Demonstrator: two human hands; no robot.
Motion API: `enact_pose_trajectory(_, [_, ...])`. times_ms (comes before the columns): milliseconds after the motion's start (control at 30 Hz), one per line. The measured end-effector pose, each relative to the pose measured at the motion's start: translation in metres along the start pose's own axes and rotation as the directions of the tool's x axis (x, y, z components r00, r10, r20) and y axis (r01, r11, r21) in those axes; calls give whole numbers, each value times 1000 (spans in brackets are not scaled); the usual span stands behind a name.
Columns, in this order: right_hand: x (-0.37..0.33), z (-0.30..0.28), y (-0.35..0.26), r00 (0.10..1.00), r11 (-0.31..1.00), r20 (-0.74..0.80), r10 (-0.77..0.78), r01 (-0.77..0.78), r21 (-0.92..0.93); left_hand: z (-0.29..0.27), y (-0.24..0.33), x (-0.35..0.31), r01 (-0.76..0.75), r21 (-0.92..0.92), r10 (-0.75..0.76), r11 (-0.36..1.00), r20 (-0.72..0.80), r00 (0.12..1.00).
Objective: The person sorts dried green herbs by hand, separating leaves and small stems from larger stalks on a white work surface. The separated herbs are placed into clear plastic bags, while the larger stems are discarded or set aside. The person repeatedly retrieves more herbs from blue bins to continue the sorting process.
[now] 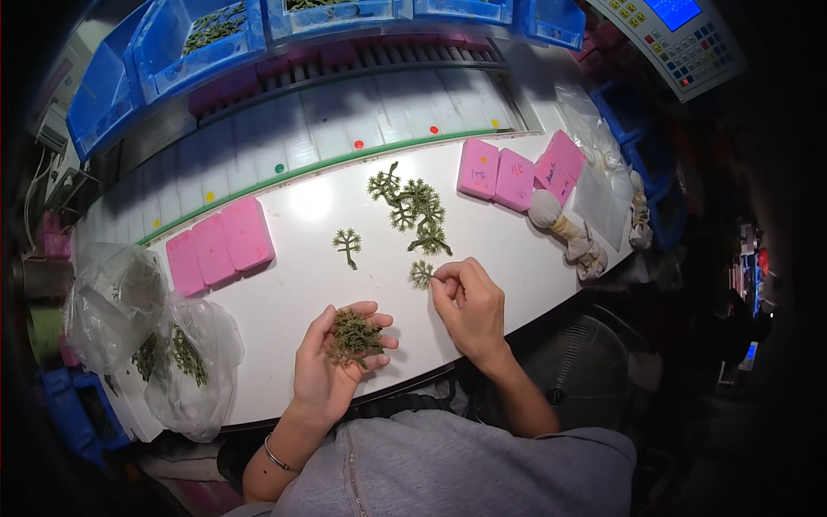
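Left hand palm up, fingers loosely curled, cupping a bunch of green plastic sprigs that rests on the palm and against the fingertips; thumb lies along the bunch's lower right edge. Right hand pinches 1 small green sprig between thumb and index tip; the sprig sticks out to the left of the fingertips, just above the white table. Other right fingers curled in. The 2 hands are near each other, not touching.

On the table beyond the hands: 1 single loose sprig and a larger branched sprig frame, both apart from the hands. 3 pink blocks on the left, 3 more pink blocks on the right. Clear bags with green pieces at the left table edge. Blue bins along the back, some holding green pieces.

Hard to tell: how many sprigs are in the left-hand bunch, they are tangled together. Whether the pinched sprig touches the table, cannot tell. Bag contents blurred by plastic. A whitish bundle at the right edge, kind unclear. A keypad device is cut off at the top right. Frame rim dark and bent.
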State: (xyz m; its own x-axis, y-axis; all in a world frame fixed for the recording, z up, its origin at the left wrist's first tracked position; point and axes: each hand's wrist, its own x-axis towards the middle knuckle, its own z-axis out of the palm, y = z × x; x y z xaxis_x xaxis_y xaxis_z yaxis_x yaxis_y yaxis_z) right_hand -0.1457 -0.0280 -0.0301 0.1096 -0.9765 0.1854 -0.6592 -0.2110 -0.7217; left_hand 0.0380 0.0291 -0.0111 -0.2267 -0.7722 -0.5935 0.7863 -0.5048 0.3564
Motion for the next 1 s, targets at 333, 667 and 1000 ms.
enact_pose_trajectory(333, [-8,7,-6,994,985,24,-104,107,-133,-2,-2,1,13,16,-13,1000,21,1000])
enact_pose_trajectory(667, [8,-1,-40,983,972,76,-169,153,178,-3,-2,5,38,-30,-36,999,77,996])
enact_pose_trajectory(1000, [0,9,-13,986,975,10,-167,167,-145,-4,1,1,11,26,-12,1000,58,998])
